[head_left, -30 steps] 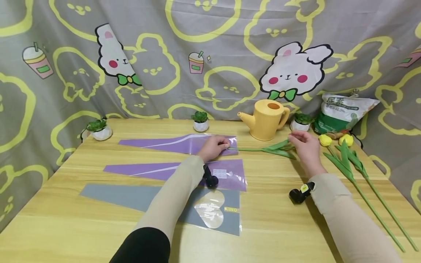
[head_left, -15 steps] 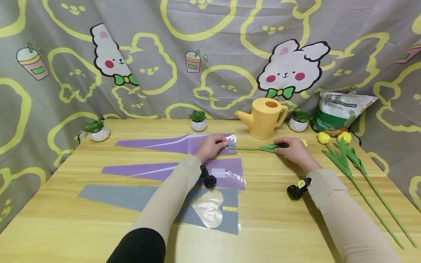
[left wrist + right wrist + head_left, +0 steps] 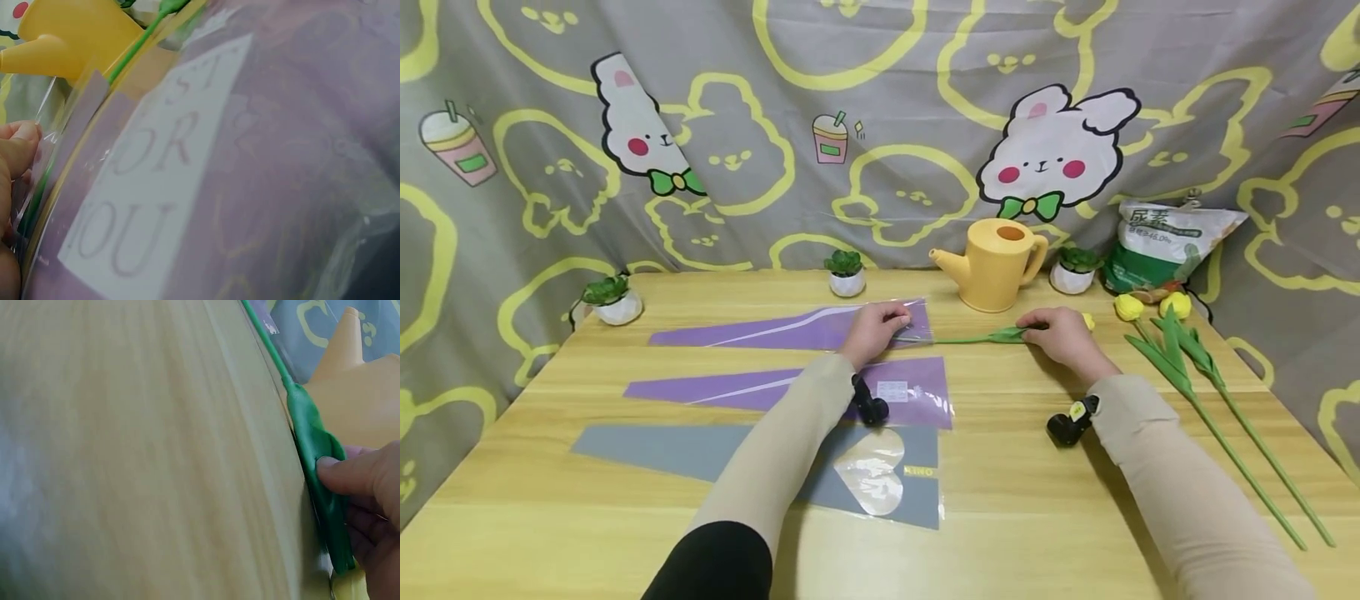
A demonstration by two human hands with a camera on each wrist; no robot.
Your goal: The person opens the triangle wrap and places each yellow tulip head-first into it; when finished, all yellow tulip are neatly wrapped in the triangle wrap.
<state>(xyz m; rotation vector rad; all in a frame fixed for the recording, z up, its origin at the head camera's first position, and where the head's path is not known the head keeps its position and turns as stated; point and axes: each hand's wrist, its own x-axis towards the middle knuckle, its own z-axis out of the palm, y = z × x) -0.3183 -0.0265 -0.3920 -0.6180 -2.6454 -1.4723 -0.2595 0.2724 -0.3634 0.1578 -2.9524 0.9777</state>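
Note:
At the back purple flower sleeve (image 3: 775,329), my left hand (image 3: 871,329) pinches the clear film at its wide right end. An artificial tulip (image 3: 966,339) lies level, the lower end of its green stem inside that opening. My right hand (image 3: 1063,337) grips the tulip round its leaves; a bit of the yellow bloom (image 3: 1088,321) shows behind the fingers. In the right wrist view, the thumb presses the leaves (image 3: 306,422) together. White lettering panel (image 3: 150,169) is visible on purple film in the left wrist view.
A second purple sleeve (image 3: 925,392) and a grey sleeve (image 3: 745,454) lie nearer. Two yellow tulips (image 3: 1172,358) rest at the right. Behind stand a yellow watering can (image 3: 992,267), potted succulents (image 3: 847,283) and a white-green bag (image 3: 1150,250).
My right hand has gone from the leaf tips to a grip round the gathered leaves and moved left. The stem has slid into the sleeve, whose film my left hand now lifts.

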